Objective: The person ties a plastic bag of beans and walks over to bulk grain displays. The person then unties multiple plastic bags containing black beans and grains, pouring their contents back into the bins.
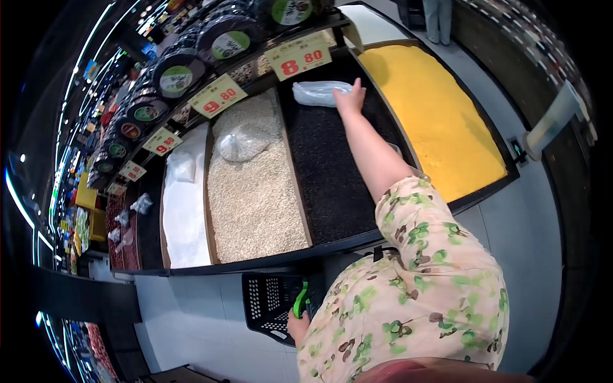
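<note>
My right arm reaches out over a bin of black grains (329, 172). At its far end, my right hand (351, 100) has hold of the right end of a clear plastic bag (313, 93), with one finger pointing up and away. The bag lies low over the black grains; whatever it contains is hard to make out. Down by my side, my left hand (297, 327) is closed around the green handle (301, 300) of a black shopping basket (262, 306). The part of the basket that shows is bare black plastic with holes.
Left of the black grains are bins of pale oat-like grains (255, 204) and white grains (185, 217), with plastic bags on them. Yellow grains (434, 121) fill the bin to the right. Price signs (300, 56) and dark round packages (230, 43) line the back. A person's legs (437, 22) show beyond.
</note>
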`<state>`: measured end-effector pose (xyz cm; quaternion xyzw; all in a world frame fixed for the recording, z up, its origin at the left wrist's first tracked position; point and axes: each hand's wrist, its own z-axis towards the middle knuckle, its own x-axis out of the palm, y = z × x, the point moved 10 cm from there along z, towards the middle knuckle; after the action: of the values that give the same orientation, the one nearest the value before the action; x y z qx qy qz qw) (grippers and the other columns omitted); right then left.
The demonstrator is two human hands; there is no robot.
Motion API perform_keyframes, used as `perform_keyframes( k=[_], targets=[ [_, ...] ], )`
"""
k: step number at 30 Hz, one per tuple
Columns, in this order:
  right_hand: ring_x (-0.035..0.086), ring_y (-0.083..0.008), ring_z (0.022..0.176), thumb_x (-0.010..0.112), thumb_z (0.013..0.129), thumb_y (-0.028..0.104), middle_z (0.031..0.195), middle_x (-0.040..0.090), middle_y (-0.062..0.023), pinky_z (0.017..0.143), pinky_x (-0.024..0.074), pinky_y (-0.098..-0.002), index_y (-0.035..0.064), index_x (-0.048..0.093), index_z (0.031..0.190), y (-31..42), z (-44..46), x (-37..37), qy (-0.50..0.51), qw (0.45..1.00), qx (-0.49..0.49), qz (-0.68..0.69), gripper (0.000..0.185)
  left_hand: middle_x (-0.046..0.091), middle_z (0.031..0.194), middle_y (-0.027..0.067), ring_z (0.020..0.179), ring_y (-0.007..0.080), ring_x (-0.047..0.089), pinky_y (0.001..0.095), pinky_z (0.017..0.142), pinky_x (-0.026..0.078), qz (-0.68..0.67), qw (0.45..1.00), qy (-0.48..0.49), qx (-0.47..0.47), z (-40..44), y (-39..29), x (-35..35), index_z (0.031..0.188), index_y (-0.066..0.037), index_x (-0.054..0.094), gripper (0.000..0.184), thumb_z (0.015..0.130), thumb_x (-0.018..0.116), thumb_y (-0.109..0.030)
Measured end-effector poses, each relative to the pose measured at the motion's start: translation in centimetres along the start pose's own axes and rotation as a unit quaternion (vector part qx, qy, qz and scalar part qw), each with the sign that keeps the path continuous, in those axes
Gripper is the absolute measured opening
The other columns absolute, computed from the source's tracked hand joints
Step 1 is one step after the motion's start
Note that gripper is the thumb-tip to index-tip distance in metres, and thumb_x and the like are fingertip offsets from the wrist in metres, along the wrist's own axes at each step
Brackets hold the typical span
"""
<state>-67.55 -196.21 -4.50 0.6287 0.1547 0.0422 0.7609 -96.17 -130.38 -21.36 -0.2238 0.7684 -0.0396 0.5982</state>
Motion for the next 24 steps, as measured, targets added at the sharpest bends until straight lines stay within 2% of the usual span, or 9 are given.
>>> perform_keyframes(
  k=[3,8,10,11,15,16,17,20,24],
  targets=[
    [0.023,-0.0419,0.13,0.072,0.07,0.022,0.138,0.02,-0.0341,0.107,0.0226,-0.0428,0.0041,0.025,0.137,2.9,-4.7,-1.1,-0.001,0.991,-0.118,0.056,0.083,0.063,0.091,0.0229,0.086,0.0374,0.062,0.0417,0.074,0.049,0.002,1.0,0.017,0.022,1.8,-0.1,0.8,0.11,-0.003,0.059,0.048,0.07,0.067,-0.029],
    [0.033,-0.0363,0.127,0.065,0.074,0.015,0.138,0.03,-0.0239,0.103,0.0303,-0.0395,0.007,0.037,0.131,6.9,-17.2,-4.0,0.209,0.946,-0.2,0.149,0.064,0.065,0.084,0.0191,0.08,0.0344,0.063,0.0402,0.071,0.049,0.013,1.0,0.026,0.003,3.3,-1.1,1.0,0.102,-0.005,0.064,0.037,0.07,0.067,-0.025],
    [0.041,-0.0331,0.121,0.064,0.075,0.013,0.13,0.04,-0.019,0.098,0.0366,-0.0379,0.007,0.043,0.126,6.8,-21.6,-5.0,0.331,0.908,-0.178,0.183,0.056,0.065,0.081,0.0189,0.077,0.0342,0.063,0.0395,0.069,0.049,-0.021,0.999,0.017,0.022,3.2,-1.9,0.5,0.099,-0.006,0.066,0.033,0.071,0.066,-0.023],
    [0.05,-0.026,0.11,0.063,0.076,0.012,0.125,0.045,-0.0141,0.088,0.0446,-0.034,0.0071,0.047,0.122,6.0,-23.8,-5.1,0.417,0.878,-0.137,0.189,0.049,0.065,0.081,0.0192,0.077,0.0343,0.063,0.0395,0.069,0.049,-0.042,0.999,0.019,0.026,3.0,-2.2,0.4,0.098,-0.006,0.066,0.032,0.071,0.066,-0.022],
    [0.059,-0.0144,0.088,0.061,0.08,0.01,0.106,0.057,-0.0079,0.073,0.0492,-0.0266,0.006,0.06,0.106,0.4,-27.4,-9.2,0.526,0.832,-0.102,0.145,0.027,0.064,0.082,0.0207,0.078,0.0357,0.063,0.0411,0.068,0.049,-0.014,1.0,0.014,0.004,3.7,-0.6,1.1,0.098,-0.006,0.066,0.031,0.072,0.063,-0.024],
    [0.06,-0.0126,0.081,0.061,0.08,0.008,0.093,0.062,-0.0052,0.072,0.049,-0.0259,0.0052,0.063,0.101,-2.2,-27.0,-10.6,0.507,0.847,-0.085,0.137,0.021,0.064,0.082,0.0204,0.079,0.036,0.063,0.0419,0.068,0.049,0.001,1.0,0.015,0.009,3.7,-0.8,1.0,0.098,-0.007,0.066,0.032,0.072,0.063,-0.025],
    [0.06,-0.0108,0.08,0.062,0.08,0.008,0.088,0.063,-0.0037,0.072,0.0486,-0.0256,0.0054,0.063,0.1,-5.9,-27.0,-11.8,0.52,0.845,0.028,0.123,0.02,0.064,0.082,0.0201,0.079,0.0363,0.062,0.0427,0.068,0.049,0.015,1.0,0.014,0.01,3.5,-1.0,0.7,0.097,-0.007,0.066,0.032,0.072,0.063,-0.027],
    [0.06,-0.0106,0.08,0.06,0.083,0.008,0.095,0.062,-0.0037,0.064,0.0469,-0.0232,0.004,0.057,0.104,-11.2,-25.1,-17.6,0.465,0.852,0.199,0.137,0.021,0.065,0.083,0.0188,0.079,0.0364,0.063,0.0435,0.068,0.05,0.019,1.0,-0.003,-0.012,3.6,-0.8,0.3,0.099,-0.011,0.067,0.032,0.073,0.062,-0.031],
    [0.059,-0.0133,0.081,0.059,0.084,0.011,0.115,0.05,-0.0098,0.056,0.049,-0.0225,0.0065,0.034,0.129,-12.8,-20.1,-22.5,0.308,0.92,0.192,0.147,0.051,0.065,0.083,0.0172,0.078,0.0343,0.063,0.0427,0.068,0.051,0.015,0.999,-0.001,-0.028,3.8,-0.6,-0.5,0.098,-0.013,0.067,0.032,0.074,0.061,-0.034]
  ],
)
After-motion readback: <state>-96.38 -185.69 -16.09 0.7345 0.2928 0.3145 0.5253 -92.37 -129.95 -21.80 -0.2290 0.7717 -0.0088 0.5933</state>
